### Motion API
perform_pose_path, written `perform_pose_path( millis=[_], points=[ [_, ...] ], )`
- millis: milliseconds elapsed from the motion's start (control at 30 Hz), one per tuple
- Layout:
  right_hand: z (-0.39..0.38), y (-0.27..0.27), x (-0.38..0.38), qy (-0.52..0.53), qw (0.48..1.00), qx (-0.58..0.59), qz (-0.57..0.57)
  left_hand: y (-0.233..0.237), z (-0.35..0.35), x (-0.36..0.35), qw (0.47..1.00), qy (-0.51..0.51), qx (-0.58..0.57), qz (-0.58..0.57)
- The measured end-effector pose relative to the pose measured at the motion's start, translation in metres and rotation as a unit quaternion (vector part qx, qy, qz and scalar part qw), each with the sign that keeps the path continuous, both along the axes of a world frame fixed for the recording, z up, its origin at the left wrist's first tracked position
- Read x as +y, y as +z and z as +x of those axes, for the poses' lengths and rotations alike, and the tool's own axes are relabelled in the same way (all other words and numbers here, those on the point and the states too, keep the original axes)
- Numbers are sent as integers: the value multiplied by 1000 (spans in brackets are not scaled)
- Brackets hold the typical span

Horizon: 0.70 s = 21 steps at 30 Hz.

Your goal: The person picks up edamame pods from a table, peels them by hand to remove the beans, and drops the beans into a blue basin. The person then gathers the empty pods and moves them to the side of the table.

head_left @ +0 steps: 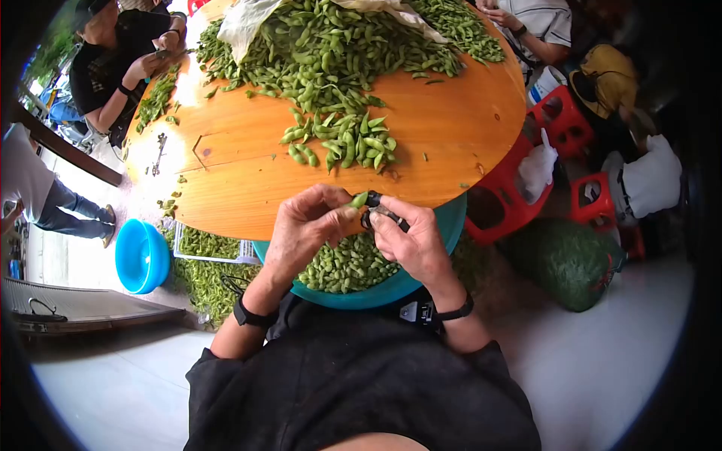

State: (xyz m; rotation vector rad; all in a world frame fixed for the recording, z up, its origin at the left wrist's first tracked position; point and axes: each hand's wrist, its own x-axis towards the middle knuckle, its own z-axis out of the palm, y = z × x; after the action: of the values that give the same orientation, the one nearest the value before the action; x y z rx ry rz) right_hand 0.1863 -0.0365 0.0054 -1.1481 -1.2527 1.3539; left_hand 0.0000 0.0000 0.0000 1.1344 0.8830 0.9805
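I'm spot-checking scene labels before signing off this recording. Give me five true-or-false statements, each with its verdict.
1. The left hand pinches a green pod. True.
2. The basin at the left is on the tabletop. False: the blue basin stands on the floor.
3. More pods are heaped on the wooden table. True.
4. The stools at the right are green. False: the red stools stand there.
5. The right hand holds a small black item. True.
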Motion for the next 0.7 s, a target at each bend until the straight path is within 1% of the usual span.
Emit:
perform_pose_path(
  millis=[33,67,100,167,200,267,300,333,367,400,433,467,500,567,600,633,667,700],
  points=[
    [0,3,0,16,996,89,-27,2,3,-4,1000,-8,-22,-7],
    [-1,4,-1,33,982,179,-52,6,5,-8,1000,-1,-6,-14],
    [10,2,-2,32,985,162,-56,-1,16,-11,1000,-1,-22,-17],
    [12,-2,-5,41,983,161,-74,-1,15,-15,999,14,36,27],
    [10,-1,-6,41,983,164,-74,-1,13,-17,997,17,63,28],
    [10,3,-9,20,993,98,-61,-6,13,-19,997,18,68,38],
    [9,2,-9,20,993,99,-63,-9,12,-20,996,19,75,49],
    [10,-1,-9,24,996,75,-31,-10,11,-21,996,19,77,48],
    [10,-3,-9,28,998,51,2,-10,10,-22,1000,-13,12,-1],
    [14,-3,-10,27,998,52,2,-12,9,-22,996,-45,-54,-51],
    [20,-2,-11,62,991,112,-36,-13,9,-24,996,-46,-54,-52],
    [24,-1,-12,96,977,173,-74,-15,9,-26,972,-92,-177,-127],
    [25,-1,-13,94,977,174,-75,-18,9,-28,924,-137,-295,-200],
    [27,2,-14,123,953,248,-125,-34,17,-37,885,-156,-374,-227],
    [27,3,-15,123,953,248,-125,-31,18,-37,897,-148,-356,-217],
    [27,3,-16,111,963,215,-120,-27,19,-39,907,-139,-338,-208],
    [28,3,-18,98,971,182,-117,-24,21,-41,907,-139,-339,-209],
    [26,0,-19,98,971,182,-119,-20,23,-45,954,-97,-239,-150]
  ],
)
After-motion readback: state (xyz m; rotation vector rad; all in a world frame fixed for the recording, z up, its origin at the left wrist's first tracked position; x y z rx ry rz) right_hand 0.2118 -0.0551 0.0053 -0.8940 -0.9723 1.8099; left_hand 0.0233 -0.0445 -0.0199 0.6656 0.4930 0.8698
